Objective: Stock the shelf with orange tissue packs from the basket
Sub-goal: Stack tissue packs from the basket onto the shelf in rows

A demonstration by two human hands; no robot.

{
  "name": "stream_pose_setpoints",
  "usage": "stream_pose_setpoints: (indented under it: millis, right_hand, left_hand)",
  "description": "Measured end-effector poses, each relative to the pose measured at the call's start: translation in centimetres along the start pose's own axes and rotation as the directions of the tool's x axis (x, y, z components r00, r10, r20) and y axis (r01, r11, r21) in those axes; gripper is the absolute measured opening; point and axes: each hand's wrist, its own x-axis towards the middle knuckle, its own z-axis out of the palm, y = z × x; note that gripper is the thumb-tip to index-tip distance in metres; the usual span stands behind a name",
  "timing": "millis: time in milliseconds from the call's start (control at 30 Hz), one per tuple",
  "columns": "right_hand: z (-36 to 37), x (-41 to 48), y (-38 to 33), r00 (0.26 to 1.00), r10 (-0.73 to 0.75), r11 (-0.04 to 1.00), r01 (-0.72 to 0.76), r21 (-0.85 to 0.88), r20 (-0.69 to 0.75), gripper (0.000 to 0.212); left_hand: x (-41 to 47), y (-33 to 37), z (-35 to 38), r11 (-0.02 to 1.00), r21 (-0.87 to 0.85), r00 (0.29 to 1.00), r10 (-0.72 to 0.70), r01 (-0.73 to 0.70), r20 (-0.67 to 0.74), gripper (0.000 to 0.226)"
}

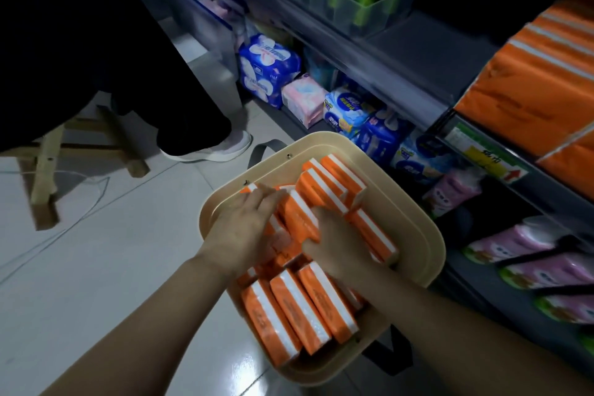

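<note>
A beige basket (427, 235) sits on the floor, filled with several orange tissue packs (331, 183) with white stripes. Both my hands are inside it. My left hand (247, 228) lies flat with spread fingers on the packs at the basket's left side. My right hand (337, 244) curls around one upright orange pack (297, 219) in the middle, fingers over its edge. On the shelf at the right stand more orange tissue packs (533, 80), stacked close together.
The shelf (418, 74) runs diagonally along the right, holding blue, pink and green packaged goods. A person in dark trousers and a white shoe (212, 151) sits on a wooden stool (45, 170) at the left. Pale floor tiles lie left of the basket.
</note>
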Motion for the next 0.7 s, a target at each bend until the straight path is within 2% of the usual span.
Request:
stream_pose_setpoints:
  millis: [67, 133, 200, 300, 367, 433, 500, 567, 700]
  right_hand:
    - [-2.3, 0.1, -0.2, 0.999, -0.038, 0.999, 0.038, 0.035, 0.011, 0.047]
    - [-4.7, 0.6, -0.3, 0.994, -0.098, 0.988, 0.090, 0.123, 0.057, 0.045]
    - [-6.4, 1.0, -0.2, 0.980, -0.164, 0.961, 0.133, 0.243, 0.112, 0.046]
    - [-7.6, 1.6, -0.1, 0.984, -0.167, 0.912, 0.128, 0.390, 0.068, 0.043]
    - [-8.0, 1.7, 0.0, 0.996, -0.092, 0.866, 0.089, 0.491, -0.019, 0.033]
    - [-7.7, 2.1, 0.6, 0.995, 0.048, 0.898, -0.007, 0.440, -0.083, 0.035]
    - [-6.4, 2.7, 1.9, 0.985, 0.142, 0.959, -0.113, 0.259, -0.096, 0.044]
    - [-4.6, 3.2, 3.1, 0.980, 0.193, 0.976, -0.186, 0.117, -0.053, 0.054]
    - [-1.9, 3.9, 3.9, 0.974, 0.222, 0.975, -0.220, 0.041, -0.047, 0.062]
  left_hand:
    - [0.6, 0.3, -0.6, 0.999, -0.042, 0.999, -0.002, 0.000, -0.035, 0.084]
    - [1.5, 0.7, -1.6, 0.985, -0.165, 0.998, -0.056, 0.048, -0.042, 0.095]
    - [2.4, 0.7, -2.5, 0.948, -0.302, 0.995, -0.103, 0.101, 0.008, 0.102]
    - [2.9, 0.3, -3.6, 0.869, -0.471, 0.988, -0.137, 0.154, 0.070, 0.097]
    - [2.6, 0.1, -4.1, 0.848, -0.497, 0.983, -0.166, 0.183, 0.079, 0.088]
    - [2.1, -0.4, -4.3, 0.859, -0.464, 0.976, -0.210, 0.214, 0.062, 0.082]
    - [1.5, -0.9, -4.3, 0.874, -0.419, 0.965, -0.261, 0.246, 0.023, 0.078]
    - [1.0, -1.3, -4.3, 0.876, -0.394, 0.951, -0.309, 0.279, -0.015, 0.077]
    - [0.6, -1.8, -4.0, 0.867, -0.383, 0.929, -0.365, 0.318, -0.056, 0.075]
